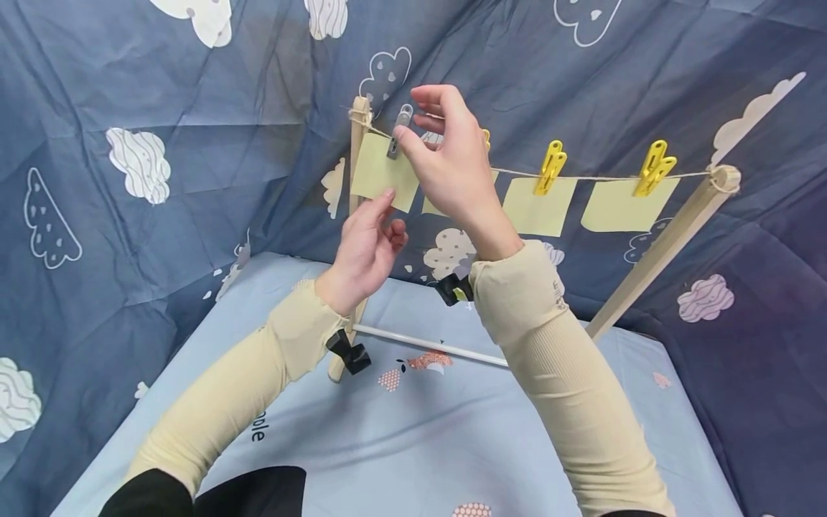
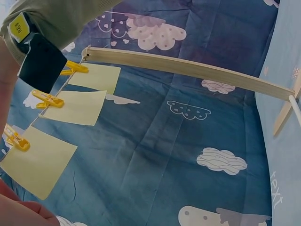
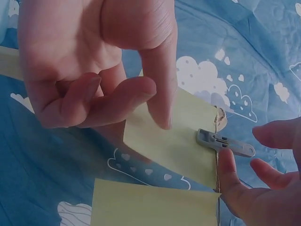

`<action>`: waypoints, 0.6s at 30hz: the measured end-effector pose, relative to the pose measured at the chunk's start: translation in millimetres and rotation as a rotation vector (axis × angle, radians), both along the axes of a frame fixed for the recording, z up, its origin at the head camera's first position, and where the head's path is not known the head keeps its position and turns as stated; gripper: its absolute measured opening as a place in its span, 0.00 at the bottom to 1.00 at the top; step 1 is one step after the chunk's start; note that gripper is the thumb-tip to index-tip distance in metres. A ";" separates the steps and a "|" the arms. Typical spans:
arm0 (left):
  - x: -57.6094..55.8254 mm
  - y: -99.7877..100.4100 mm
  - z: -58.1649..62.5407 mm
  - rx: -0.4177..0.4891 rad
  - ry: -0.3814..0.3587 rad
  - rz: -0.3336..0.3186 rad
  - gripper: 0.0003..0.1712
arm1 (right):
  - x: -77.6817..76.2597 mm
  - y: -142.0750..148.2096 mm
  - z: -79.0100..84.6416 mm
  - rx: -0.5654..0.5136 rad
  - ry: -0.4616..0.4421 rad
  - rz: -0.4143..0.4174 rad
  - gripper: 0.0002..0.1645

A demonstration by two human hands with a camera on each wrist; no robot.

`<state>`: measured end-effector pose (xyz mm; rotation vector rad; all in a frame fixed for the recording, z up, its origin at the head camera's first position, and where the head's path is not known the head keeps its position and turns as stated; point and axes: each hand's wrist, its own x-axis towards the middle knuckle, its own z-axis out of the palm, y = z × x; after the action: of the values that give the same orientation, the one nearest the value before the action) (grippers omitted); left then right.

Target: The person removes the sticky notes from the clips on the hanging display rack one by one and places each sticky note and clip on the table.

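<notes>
A grey clothespin (image 1: 393, 147) clips a pale yellow paper square (image 1: 381, 169) to the string at its left end. My left hand (image 1: 367, 248) holds this paper by its lower edge, the thumb in front and a finger behind it in the right wrist view. Around the upper end of the clothespin is my right hand (image 1: 452, 154), its thumb and fingers spread apart. In the right wrist view the clothespin (image 3: 223, 142) stays on the string between those parted fingertips.
Further right, yellow clothespins (image 1: 550, 169) hold more paper squares (image 1: 539, 207) on the string. Wooden posts (image 1: 665, 248) carry the string at both ends, with a white rod (image 1: 433, 347) low between them. Blue cloud-patterned cloth (image 1: 194, 287) hangs behind.
</notes>
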<state>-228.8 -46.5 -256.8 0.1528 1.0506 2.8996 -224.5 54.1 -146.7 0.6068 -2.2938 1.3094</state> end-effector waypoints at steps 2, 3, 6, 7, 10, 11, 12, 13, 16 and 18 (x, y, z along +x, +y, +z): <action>-0.4 1.0 0.3 -0.011 -0.005 0.013 0.09 | -1.2 -0.7 0.9 0.006 -0.019 0.005 0.25; -0.4 1.5 0.4 -0.014 -0.008 0.019 0.08 | -1.6 -1.2 1.4 0.006 -0.031 0.006 0.25; -0.7 2.8 1.1 -0.030 -0.016 0.041 0.08 | -2.0 -2.5 2.3 0.030 -0.048 -0.003 0.24; -0.6 3.1 1.2 -0.033 -0.020 0.048 0.07 | -2.0 -2.8 2.3 0.038 -0.048 -0.008 0.24; -0.2 3.3 1.6 -0.045 -0.024 0.062 0.07 | -2.6 -3.7 2.4 0.054 -0.036 -0.022 0.23; 0.0 3.4 1.7 -0.048 -0.023 0.064 0.06 | -3.0 -4.1 2.6 0.057 -0.030 -0.028 0.22; 0.1 3.4 1.6 -0.051 -0.023 0.066 0.06 | -3.3 -4.2 3.1 0.056 -0.025 -0.033 0.22; 0.1 3.5 1.7 -0.053 -0.019 0.067 0.06 | -3.8 -4.4 3.4 0.060 -0.015 -0.037 0.21; 0.3 3.9 2.0 -0.058 -0.014 0.067 0.06 | -5.0 -4.4 4.3 0.080 0.017 -0.050 0.19; 0.6 4.3 2.3 -0.062 -0.015 0.067 0.05 | -5.4 -4.4 4.7 0.088 0.037 -0.053 0.18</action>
<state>-228.2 -42.2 -254.5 0.0947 1.1631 2.9181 -229.9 49.7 -142.0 0.5907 -2.3309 1.1682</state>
